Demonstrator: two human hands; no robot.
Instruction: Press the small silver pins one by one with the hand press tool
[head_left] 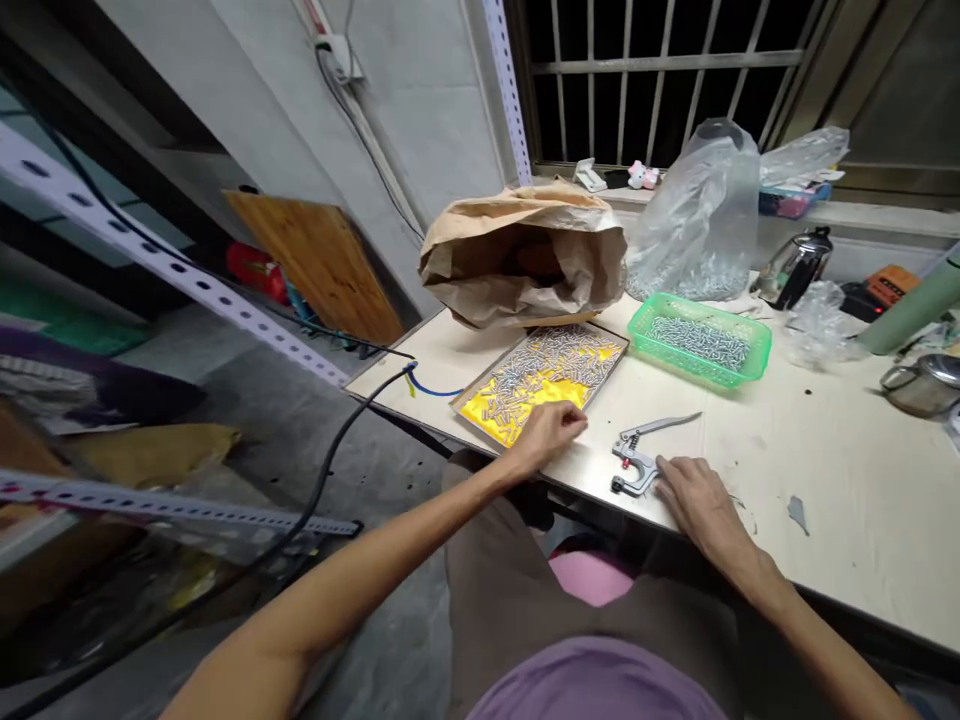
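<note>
My left hand (551, 435) is over the near right edge of a shallow tray (487, 438), its fingers pinched together; whatever they may hold is hidden. Many small silver metal pieces like screws or pins (536, 362) lie on the tray's yellow lining. My right hand (699, 498) rests on the table with its fingers stretched out, the fingertips beside silver pliers with a C-shaped jaw (643, 470). The pliers lie on the table between the two hands, a spring and a long handle showing.
A green basket (739, 376) of similar metal pieces stands right of the tray. Behind are an open brown paper bag (487, 235) and a clear plastic bag (697, 200). A grey scrap (798, 513) and a metal cup (922, 385) are to the right. A black cable (330, 460) hangs at left.
</note>
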